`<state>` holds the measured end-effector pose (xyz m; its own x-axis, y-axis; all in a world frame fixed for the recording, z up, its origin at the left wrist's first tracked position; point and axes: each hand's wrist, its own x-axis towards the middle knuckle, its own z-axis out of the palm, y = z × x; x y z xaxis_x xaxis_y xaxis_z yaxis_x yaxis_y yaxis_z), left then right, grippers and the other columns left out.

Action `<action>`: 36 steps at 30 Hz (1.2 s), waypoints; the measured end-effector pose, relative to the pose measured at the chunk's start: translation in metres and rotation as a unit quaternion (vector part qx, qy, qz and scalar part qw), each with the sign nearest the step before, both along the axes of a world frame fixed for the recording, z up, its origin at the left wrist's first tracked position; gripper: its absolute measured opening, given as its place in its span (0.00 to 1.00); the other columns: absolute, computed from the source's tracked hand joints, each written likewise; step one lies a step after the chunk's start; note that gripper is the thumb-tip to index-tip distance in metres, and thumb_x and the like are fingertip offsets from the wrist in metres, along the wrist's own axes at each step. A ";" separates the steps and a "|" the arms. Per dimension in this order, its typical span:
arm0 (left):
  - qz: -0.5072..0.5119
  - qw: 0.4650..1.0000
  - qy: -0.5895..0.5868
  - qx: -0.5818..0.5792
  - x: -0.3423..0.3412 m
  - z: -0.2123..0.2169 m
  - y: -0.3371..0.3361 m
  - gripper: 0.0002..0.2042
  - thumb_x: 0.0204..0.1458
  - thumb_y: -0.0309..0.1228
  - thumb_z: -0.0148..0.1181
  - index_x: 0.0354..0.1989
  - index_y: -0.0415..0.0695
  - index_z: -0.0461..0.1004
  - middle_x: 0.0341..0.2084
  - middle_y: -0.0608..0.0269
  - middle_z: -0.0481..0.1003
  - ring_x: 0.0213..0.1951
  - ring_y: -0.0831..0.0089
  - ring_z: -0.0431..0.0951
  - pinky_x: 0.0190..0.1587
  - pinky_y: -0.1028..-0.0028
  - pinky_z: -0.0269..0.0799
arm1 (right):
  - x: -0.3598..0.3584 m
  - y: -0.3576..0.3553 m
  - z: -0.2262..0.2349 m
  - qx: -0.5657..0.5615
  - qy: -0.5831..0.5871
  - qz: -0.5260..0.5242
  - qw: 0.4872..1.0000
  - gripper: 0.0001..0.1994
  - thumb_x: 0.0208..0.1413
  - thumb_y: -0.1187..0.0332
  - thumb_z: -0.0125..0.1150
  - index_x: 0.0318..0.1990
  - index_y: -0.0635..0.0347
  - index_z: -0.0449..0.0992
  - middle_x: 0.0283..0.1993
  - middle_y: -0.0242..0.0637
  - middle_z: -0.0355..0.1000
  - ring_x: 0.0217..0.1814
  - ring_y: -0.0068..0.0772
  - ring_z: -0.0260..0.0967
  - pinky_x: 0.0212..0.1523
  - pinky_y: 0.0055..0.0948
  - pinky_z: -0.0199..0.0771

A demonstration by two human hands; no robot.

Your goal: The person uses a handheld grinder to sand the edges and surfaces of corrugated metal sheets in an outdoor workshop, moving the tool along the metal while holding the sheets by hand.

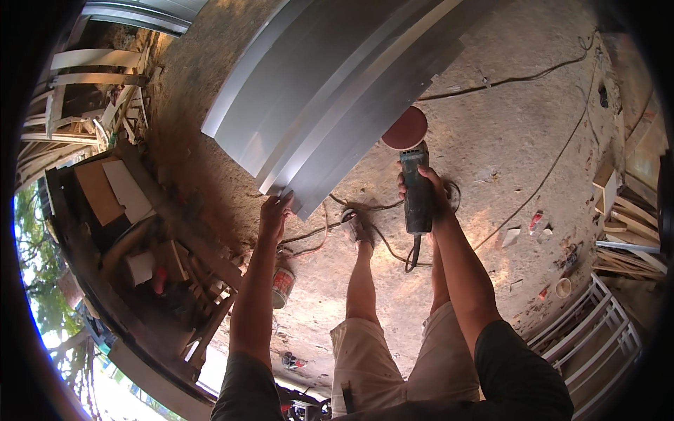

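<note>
A long grey ribbed panel (309,91), apparently sheet metal, slants from the upper right down to its near corner in front of me. My left hand (274,215) is closed on that near corner, fingers at the edge. In my right hand (431,188) is an angle grinder (417,203), gripped round its dark body with the head pointing away from me. Its reddish-brown sanding disc (407,130) is at the panel's right edge; whether it touches or is spinning, I cannot tell. A black cord trails from the grinder's near end.
Dark cables (519,79) snake over the dusty floor. A tin can (283,286) stands below my left hand. Wooden boards and a dark bench with scraps (126,189) line the left; a white slatted frame (590,323) and stacked timber (635,224) are at right.
</note>
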<state>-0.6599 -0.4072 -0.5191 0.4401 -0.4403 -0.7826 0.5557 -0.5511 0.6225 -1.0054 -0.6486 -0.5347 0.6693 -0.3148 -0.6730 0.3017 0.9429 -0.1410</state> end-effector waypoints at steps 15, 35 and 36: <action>-0.021 0.999 -0.042 0.027 -0.004 0.007 -0.005 0.14 0.56 0.40 0.72 0.38 0.45 0.78 0.26 0.72 0.76 0.28 0.82 0.73 0.33 0.78 0.64 | 0.035 0.102 0.030 0.089 0.016 0.075 0.993 0.24 0.59 0.54 0.62 0.56 0.60 0.71 0.37 0.41 0.76 0.36 0.37 0.77 0.39 0.37 0.82; -0.112 0.976 -0.122 0.139 0.029 -0.010 0.011 0.19 0.49 0.43 0.78 0.42 0.41 0.84 0.30 0.71 0.78 0.33 0.81 0.71 0.38 0.73 0.65 | 0.061 0.284 0.017 0.191 -0.016 0.201 0.961 0.23 0.59 0.52 0.61 0.44 0.70 0.76 0.36 0.45 0.78 0.35 0.40 0.79 0.41 0.37 0.82; -0.129 0.974 -0.114 0.150 0.024 -0.015 0.002 0.20 0.49 0.43 0.78 0.42 0.41 0.84 0.31 0.71 0.79 0.33 0.81 0.72 0.38 0.73 0.65 | 0.054 0.285 0.020 0.219 -0.005 0.203 0.954 0.24 0.59 0.51 0.61 0.43 0.69 0.76 0.35 0.45 0.78 0.35 0.39 0.79 0.40 0.37 0.82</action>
<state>-0.6355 -0.4049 -0.5339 0.5225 -0.3257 -0.7880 0.2410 -0.8301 0.5029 -0.9511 -0.3637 -0.5147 0.6831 0.2821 -0.6737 -0.1022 0.9502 0.2943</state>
